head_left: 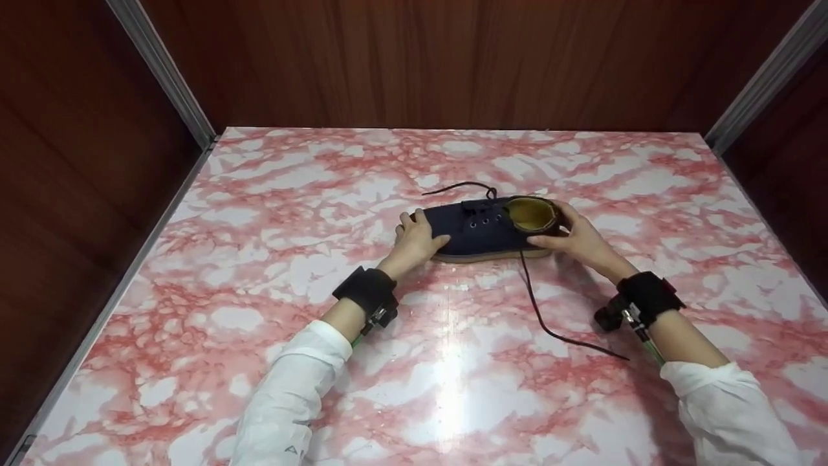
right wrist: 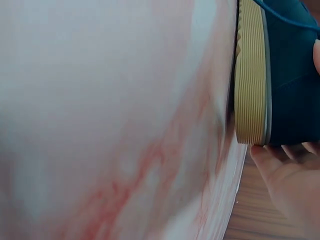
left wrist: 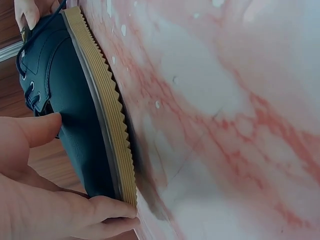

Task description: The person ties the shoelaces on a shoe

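A navy lace-up shoe with a ribbed tan sole rests on the table, toe to the left and its yellowish lined opening at the right. My left hand grips the toe, thumb on the upper and fingertips reaching the sole's front edge in the left wrist view. At the heel, my right hand holds the shoe with thumb on the near side and fingers behind. One loose lace end trails toward me; another lace end lies beyond the shoe.
The tabletop has a red and white marbled pattern. Dark wood panels stand at the back and both sides, with metal posts in the corners. Black wrist straps with small cameras sit on both wrists.
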`<state>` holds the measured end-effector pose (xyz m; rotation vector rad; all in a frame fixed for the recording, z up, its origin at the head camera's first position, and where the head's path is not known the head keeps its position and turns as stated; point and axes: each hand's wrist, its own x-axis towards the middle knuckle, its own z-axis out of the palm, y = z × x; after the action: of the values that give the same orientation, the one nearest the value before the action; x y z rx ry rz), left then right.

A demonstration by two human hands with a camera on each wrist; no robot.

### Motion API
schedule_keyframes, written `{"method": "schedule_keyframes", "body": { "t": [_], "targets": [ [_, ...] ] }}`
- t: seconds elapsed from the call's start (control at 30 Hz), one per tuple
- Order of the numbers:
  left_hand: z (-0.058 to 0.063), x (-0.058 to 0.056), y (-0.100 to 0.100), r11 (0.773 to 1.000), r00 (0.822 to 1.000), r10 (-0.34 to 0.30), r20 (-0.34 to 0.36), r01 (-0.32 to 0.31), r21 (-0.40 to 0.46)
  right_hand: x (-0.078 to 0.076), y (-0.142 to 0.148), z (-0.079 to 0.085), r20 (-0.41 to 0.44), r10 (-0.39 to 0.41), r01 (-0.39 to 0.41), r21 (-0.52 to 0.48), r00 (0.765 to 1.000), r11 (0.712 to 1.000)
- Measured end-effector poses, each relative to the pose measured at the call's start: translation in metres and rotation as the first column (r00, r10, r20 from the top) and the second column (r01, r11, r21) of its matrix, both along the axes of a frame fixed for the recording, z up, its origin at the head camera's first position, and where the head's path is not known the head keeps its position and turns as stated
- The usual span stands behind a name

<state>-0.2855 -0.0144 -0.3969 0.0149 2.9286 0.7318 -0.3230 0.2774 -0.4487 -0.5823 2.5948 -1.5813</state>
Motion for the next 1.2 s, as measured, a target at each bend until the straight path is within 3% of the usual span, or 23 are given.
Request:
{"method": "schedule_keyframes", "body": {
  "t": [0.23, 0.4, 0.5, 0.63, 0.77, 0.87, 1.03, 1.2],
  "targets": [
    [-0.001, -0.007, -0.005, 0.999, 0.998, -0.048, 0.043, 0.046, 0.028, 0.008, -0.007, -0.008, -0.082, -0.096, 0.096, 0.005, 0.992, 0.995],
    [-0.003, -0.009, -0.01, 0.996, 0.999, -0.048, 0.018, 0.047, 0.07, 0.015, -0.014, -0.01, -0.116, -0.11, 0.112, 0.007, 0.987, 0.994],
    [-0.004, -0.005, -0.009, 0.996, 1.0, -0.002, -0.018, 0.003, 0.086, 0.018, -0.016, -0.004, -0.099, -0.083, 0.084, 0.005, 0.992, 0.996],
    [-0.002, 0.009, 0.001, 0.98, 0.989, 0.124, -0.075, -0.111, 0.166, 0.021, -0.015, 0.01, -0.011, -0.035, 0.035, -0.046, 0.999, 0.998],
    [0.0, 0.02, 0.016, 0.932, 0.973, 0.222, -0.067, -0.192, 0.307, 0.004, -0.006, 0.009, 0.04, 0.004, 0.002, -0.138, 0.999, 0.99],
    [-0.002, 0.021, 0.027, 0.919, 0.965, 0.252, -0.065, -0.218, 0.328, -0.022, 0.0, -0.004, 0.068, 0.034, -0.018, -0.23, 0.997, 0.973],
    [-0.017, 0.015, 0.037, 0.949, 0.958, 0.255, -0.131, -0.222, 0.225, -0.053, -0.002, -0.019, 0.122, 0.054, -0.017, -0.287, 0.991, 0.958],
    [-0.024, 0.011, 0.038, 0.973, 0.955, 0.22, -0.197, -0.2, 0.117, -0.057, -0.007, -0.023, 0.127, 0.03, 0.006, -0.271, 0.991, 0.963]
  ]
}}
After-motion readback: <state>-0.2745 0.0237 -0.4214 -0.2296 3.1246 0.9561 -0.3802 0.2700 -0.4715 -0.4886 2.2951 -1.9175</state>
